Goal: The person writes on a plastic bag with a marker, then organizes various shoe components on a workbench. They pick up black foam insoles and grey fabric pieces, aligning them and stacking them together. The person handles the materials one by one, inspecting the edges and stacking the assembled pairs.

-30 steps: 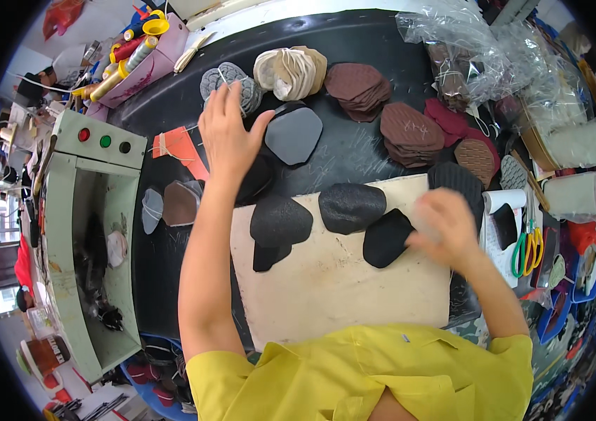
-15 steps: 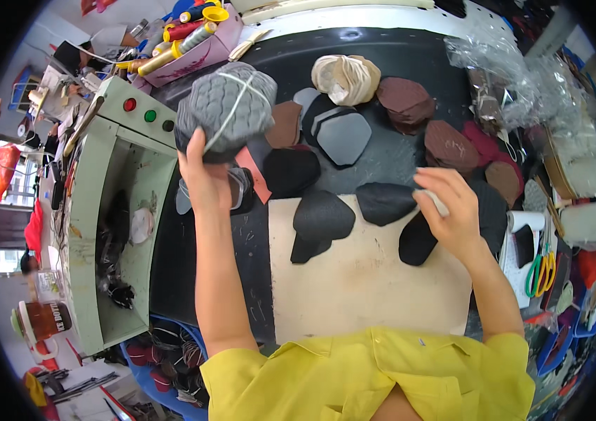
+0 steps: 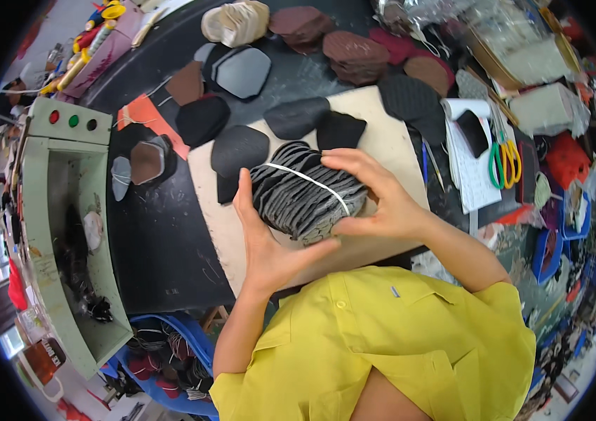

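A thick bundle of stacked dark grey fabric pieces (image 3: 301,200), tied round with a white band, is held up between my two hands in front of my chest. My left hand (image 3: 266,252) cups its left side and underside, thumb stretched below it. My right hand (image 3: 382,200) grips the right end, fingers on top and thumb at the lower edge. Under the bundle lies a beige board (image 3: 224,242). Loose black pieces (image 3: 240,151) rest on the board's far part, beside a dark grey one (image 3: 296,117) and another black one (image 3: 340,132).
Brown stacks (image 3: 355,56), a cream stack (image 3: 235,22) and grey pieces (image 3: 242,72) stand farther back on the black table. Scissors (image 3: 507,163) and paper (image 3: 473,175) lie at the right. A green metal box (image 3: 38,231) stands left, above a blue basket (image 3: 203,344).
The bundle has come from the far left to over the board, turned so its layered edges show. My right hand has joined my left on it. The head view has shifted.
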Demonstrator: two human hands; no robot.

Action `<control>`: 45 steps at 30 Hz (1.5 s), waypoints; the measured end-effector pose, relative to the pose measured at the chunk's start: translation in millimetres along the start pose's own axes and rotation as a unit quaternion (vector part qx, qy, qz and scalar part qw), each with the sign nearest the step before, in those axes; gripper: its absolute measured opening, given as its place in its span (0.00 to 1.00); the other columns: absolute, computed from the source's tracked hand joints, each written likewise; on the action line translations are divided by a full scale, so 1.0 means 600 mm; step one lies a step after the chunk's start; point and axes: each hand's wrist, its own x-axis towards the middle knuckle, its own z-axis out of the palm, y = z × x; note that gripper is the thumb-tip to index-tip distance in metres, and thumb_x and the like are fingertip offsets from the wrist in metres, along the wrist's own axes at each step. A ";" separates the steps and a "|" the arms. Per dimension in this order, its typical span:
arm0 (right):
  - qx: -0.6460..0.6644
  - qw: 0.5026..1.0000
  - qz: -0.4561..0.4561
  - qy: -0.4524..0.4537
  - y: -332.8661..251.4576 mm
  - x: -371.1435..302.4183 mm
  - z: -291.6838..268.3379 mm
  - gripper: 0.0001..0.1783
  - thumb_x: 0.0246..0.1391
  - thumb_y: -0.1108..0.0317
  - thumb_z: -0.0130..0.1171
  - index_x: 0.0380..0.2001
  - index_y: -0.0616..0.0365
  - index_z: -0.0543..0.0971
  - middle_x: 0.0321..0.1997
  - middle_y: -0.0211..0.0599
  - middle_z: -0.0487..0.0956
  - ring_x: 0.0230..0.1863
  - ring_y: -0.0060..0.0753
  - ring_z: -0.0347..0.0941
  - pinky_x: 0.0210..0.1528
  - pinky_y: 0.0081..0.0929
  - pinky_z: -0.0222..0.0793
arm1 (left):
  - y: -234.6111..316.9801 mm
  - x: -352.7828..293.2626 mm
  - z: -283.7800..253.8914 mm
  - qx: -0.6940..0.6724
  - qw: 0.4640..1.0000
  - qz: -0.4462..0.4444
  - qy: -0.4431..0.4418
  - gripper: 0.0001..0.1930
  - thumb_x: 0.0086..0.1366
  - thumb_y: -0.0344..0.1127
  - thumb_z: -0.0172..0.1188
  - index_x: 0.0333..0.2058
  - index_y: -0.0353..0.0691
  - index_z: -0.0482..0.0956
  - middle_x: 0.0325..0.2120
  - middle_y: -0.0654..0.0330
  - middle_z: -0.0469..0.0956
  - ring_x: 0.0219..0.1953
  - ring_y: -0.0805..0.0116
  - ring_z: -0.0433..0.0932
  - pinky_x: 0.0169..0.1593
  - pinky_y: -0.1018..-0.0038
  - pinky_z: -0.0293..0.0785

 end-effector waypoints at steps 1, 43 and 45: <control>-0.039 0.999 0.001 -0.018 0.001 -0.013 0.003 0.43 0.40 0.62 0.72 0.62 0.55 0.68 0.67 0.45 0.62 0.64 0.44 0.64 0.64 0.37 0.60 | -0.002 -0.009 0.008 0.122 0.993 0.004 0.006 0.65 0.35 0.40 0.81 0.68 0.38 0.44 0.59 0.41 0.57 0.62 0.46 0.60 0.63 0.58 0.59; -0.175 0.965 0.096 0.172 0.045 0.014 0.029 0.07 0.54 0.68 0.60 0.27 0.58 0.74 0.20 0.43 0.74 0.24 0.50 0.73 0.26 0.41 0.67 | -0.022 -0.037 -0.020 0.106 0.988 0.058 0.095 0.35 0.36 0.34 0.76 0.49 0.41 0.77 0.51 0.47 0.67 0.53 0.51 0.70 0.55 0.63 0.67; -0.173 0.970 0.078 0.151 0.041 0.007 0.035 0.07 0.54 0.69 0.60 0.27 0.58 0.74 0.20 0.44 0.74 0.24 0.50 0.73 0.26 0.40 0.67 | -0.032 -0.027 -0.026 0.064 0.991 0.005 0.118 0.37 0.36 0.34 0.76 0.51 0.40 0.76 0.51 0.48 0.67 0.54 0.54 0.69 0.57 0.64 0.66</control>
